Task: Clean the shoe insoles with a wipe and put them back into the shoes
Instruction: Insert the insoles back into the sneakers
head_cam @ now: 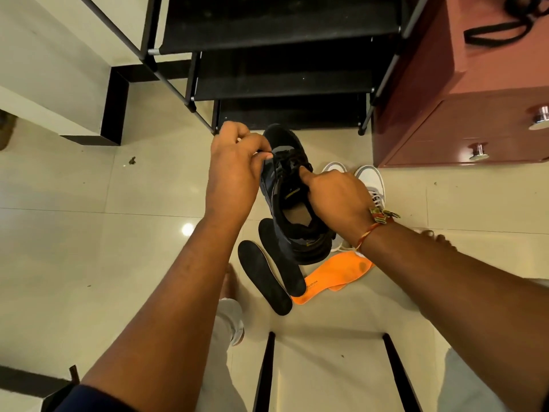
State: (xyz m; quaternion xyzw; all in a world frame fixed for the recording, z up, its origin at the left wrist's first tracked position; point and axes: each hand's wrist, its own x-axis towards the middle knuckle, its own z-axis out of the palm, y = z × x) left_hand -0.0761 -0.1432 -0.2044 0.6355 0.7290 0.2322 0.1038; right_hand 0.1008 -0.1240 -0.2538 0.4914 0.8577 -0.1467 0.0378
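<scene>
Both bare forearms stretch out low over the cream tiled floor (89,233), and up in the middle the black lace-up sports shoe (292,230) is lifted clear of the tiles, toe pointing away. Left hand (237,165) is curled at the front of it, fingertips pinching the black laces. Right hand (335,197), red thread bracelet (375,223) on the wrist, grips the tongue at the shoe's mouth, fingers tucked inside; a pale tan lining shows down in the opening. Below the shoe, two flat black foam insoles (264,281) lie side by side on the floor, touching bright orange insoles (335,272) just to their right. A pair of white sneakers (368,179) stands behind the right hand. Further back sit a black metal-framed shoe rack (282,69) and a reddish-brown cabinet with silver knobs (460,99).
</scene>
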